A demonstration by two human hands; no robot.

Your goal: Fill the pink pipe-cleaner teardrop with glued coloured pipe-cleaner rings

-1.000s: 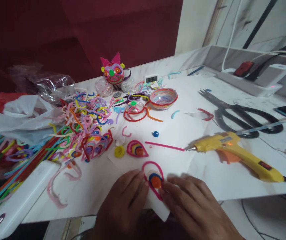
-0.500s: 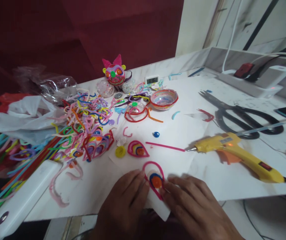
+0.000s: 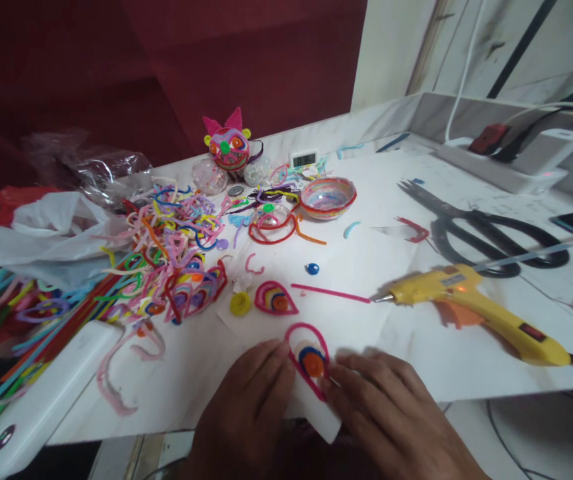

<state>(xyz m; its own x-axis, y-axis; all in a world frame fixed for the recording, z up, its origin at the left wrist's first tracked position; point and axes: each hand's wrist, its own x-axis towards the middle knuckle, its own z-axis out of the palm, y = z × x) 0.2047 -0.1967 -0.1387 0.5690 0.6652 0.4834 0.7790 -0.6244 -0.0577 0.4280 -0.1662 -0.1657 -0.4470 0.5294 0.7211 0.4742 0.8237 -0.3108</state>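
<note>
A teardrop-shaped pipe-cleaner eye [image 3: 313, 362], with a pink outline, a blue band and an orange centre, lies at the table's front edge. Under it a white piece of paper [image 3: 325, 421] sticks out past the edge. My left hand [image 3: 253, 400] presses its fingertips on the left side of the outline. On the opposite side, my right hand [image 3: 391, 407] has its fingers closed against the lower right of the outline. A similar finished-looking pink teardrop eye [image 3: 276, 299] lies just beyond, beside a yellow coil [image 3: 240, 304] and a straight pink pipe cleaner [image 3: 331, 293].
A yellow hot glue gun [image 3: 466, 293] lies at right, its nozzle by the pink pipe cleaner. Behind it are black-handled scissors [image 3: 476, 227] and a power strip [image 3: 506, 170]. Pipe-cleaner scraps [image 3: 176, 220] heap up at left; a coiled bowl [image 3: 329, 199] and a cat-like head [image 3: 229, 147] stand behind.
Both hands stay nearly still on the teardrop eye; my left fingertips shift very slightly. The rest of the view is barely displaced by a small head movement.
</note>
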